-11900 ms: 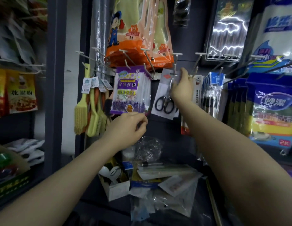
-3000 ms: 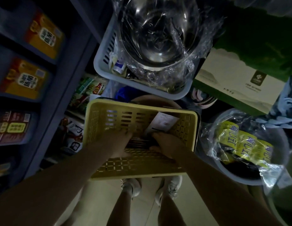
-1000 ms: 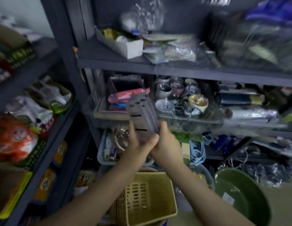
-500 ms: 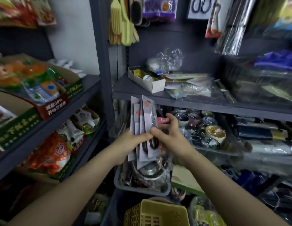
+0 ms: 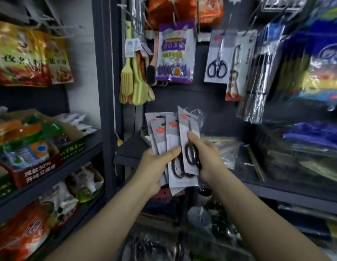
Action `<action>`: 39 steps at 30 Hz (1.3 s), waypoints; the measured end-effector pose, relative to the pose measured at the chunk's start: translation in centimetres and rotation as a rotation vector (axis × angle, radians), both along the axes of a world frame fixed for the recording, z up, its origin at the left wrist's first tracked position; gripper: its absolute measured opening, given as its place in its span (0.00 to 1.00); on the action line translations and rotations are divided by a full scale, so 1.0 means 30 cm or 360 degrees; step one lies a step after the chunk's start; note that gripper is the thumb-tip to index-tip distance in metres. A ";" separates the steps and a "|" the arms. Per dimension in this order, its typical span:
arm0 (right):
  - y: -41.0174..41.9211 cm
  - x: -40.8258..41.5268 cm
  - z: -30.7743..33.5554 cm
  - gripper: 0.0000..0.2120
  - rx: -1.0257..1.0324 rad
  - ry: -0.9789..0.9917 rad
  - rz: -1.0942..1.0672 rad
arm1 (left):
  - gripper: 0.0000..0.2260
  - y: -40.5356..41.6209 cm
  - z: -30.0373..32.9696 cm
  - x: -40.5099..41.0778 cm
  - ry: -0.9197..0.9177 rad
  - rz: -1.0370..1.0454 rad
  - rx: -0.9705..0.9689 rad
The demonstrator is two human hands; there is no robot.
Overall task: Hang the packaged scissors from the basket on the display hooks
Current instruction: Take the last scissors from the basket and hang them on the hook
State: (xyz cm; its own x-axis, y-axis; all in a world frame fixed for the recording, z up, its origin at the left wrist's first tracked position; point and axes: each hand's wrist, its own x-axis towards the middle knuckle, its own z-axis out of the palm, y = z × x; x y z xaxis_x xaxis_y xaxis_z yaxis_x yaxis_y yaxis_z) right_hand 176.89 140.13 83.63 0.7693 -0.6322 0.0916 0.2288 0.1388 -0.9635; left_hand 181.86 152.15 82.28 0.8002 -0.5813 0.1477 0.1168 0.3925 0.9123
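I hold a fanned stack of packaged scissors, grey cards with red logos and black-handled scissors, upright at chest height. My left hand grips the stack from the left, thumb across the front. My right hand pinches the rightmost card at the scissor handles. Above and to the right, one scissors pack hangs on a display hook. The basket is out of view.
Yellow brushes and a purple packet hang left of the hooked scissors. Sponge packs hang at the right. A dark shelf with cluttered goods runs below my hands. Snack boxes fill the left rack.
The view has tilted up from the lower shelves to the hooks. My hands have raised the stack of scissors packs, and my right hand now pinches the rightmost card apart from the others.
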 end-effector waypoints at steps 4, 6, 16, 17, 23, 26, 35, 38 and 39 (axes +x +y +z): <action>-0.122 0.042 0.101 0.07 -0.0311 -0.0087 -0.0133 | 0.14 -0.088 0.050 0.042 -0.0190 0.0401 -0.0064; -0.194 0.055 0.173 0.07 -0.0419 -0.0108 -0.0189 | 0.16 -0.110 0.100 0.077 -0.0382 0.0550 -0.0053; -0.449 0.194 0.551 0.06 -0.1029 -0.0330 -0.0656 | 0.13 -0.201 0.375 0.243 -0.0746 0.0554 -0.0194; -0.451 0.198 0.576 0.08 -0.1062 -0.0368 -0.0696 | 0.13 -0.211 0.390 0.248 -0.0780 0.0542 -0.0195; -0.484 0.223 0.670 0.05 -0.1050 -0.0587 -0.0850 | 0.13 -0.270 0.441 0.253 -0.0832 0.0522 -0.0278; -0.485 0.232 0.697 0.04 -0.1067 -0.0609 -0.0856 | 0.13 -0.278 0.461 0.251 -0.0868 0.0505 -0.0294; -0.543 0.296 0.742 0.04 -0.0784 -0.0420 -0.0708 | 0.14 -0.273 0.499 0.251 -0.0946 0.0426 -0.0330; -0.590 0.335 0.745 0.08 -0.0830 -0.0234 -0.0793 | 0.14 -0.268 0.502 0.254 -0.0940 0.0419 -0.0323; -0.602 0.350 0.743 0.11 -0.0823 -0.0171 -0.0806 | 0.14 -0.265 0.503 0.255 -0.0937 0.0417 -0.0324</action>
